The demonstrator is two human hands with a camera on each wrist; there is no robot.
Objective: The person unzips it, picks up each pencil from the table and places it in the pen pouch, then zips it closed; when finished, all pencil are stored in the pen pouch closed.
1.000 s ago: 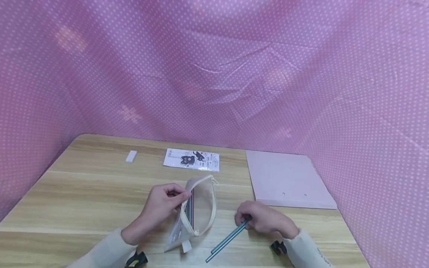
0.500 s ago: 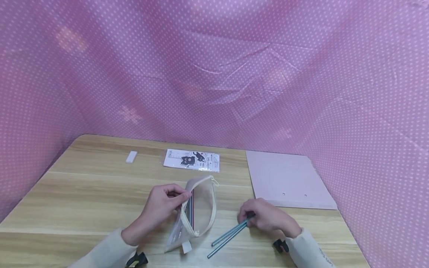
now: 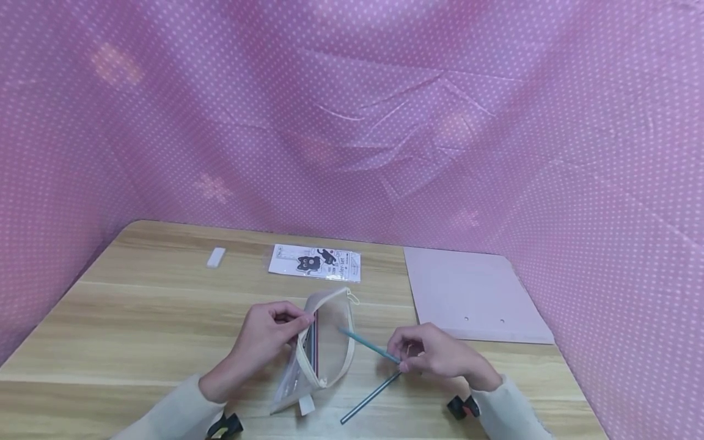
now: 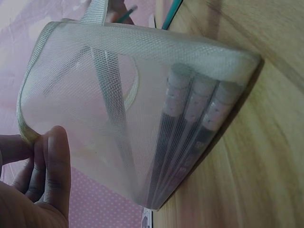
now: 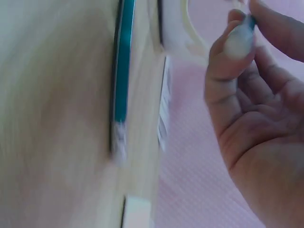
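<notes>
A pale mesh zip pouch stands unzipped on the table, its mouth towards the right. My left hand pinches the pouch's rim between thumb and fingers. Through the mesh, several pencils with pale ends lie along the bottom. My right hand pinches a teal pencil near its rear end, its other end overlapping the pouch's right rim in the head view. The held pencil's pale rear end pokes out from the fingers. A second teal pencil lies on the table just below that hand.
Behind the pouch lies a ruler-set packet printed with dark cats. A small white block is farther left. At the right rests a pale pink board with two small holes. A pink dotted cloth hangs round the table.
From a bunch of teal pencils, one has swung up and left to the pouch's mouth in the right hand, while another now lies apart on the table. The left hand and pouch stay put.
</notes>
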